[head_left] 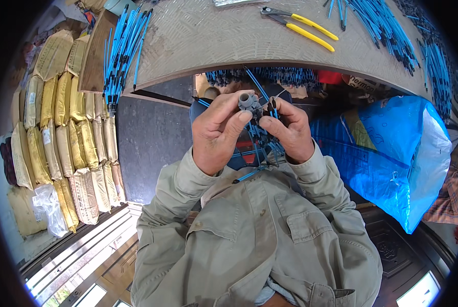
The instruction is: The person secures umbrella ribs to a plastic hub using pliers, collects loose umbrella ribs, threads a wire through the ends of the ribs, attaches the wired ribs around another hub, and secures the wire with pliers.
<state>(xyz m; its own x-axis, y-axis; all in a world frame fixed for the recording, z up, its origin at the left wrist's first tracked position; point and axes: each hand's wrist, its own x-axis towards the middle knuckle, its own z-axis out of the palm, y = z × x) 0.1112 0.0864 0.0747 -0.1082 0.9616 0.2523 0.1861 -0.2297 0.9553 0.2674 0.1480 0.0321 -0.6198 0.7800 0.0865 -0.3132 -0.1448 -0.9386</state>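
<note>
Left hand (216, 133): we see it raised, its grip pinched shut on grey fitting (248, 100).
Right hand (290, 130): its grip closed on blue wires (262, 138).

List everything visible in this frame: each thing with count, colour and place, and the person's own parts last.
Fitting: one, grey, held in both hands' fingertips.
Held wires: a bundle, blue with black ends, hanging below the hands.
Pliers: one, yellow handles, on the table top.
Table: one, beige, top of picture.
Loose wires: many, blue, in piles at the table's left and right ends.
Sacks: many, yellowish, stacked at left.
Bag: one, blue, at right.
Left hand: on the fitting.
Right hand: on the fitting and wires.
Sleeves: two, olive.
</note>
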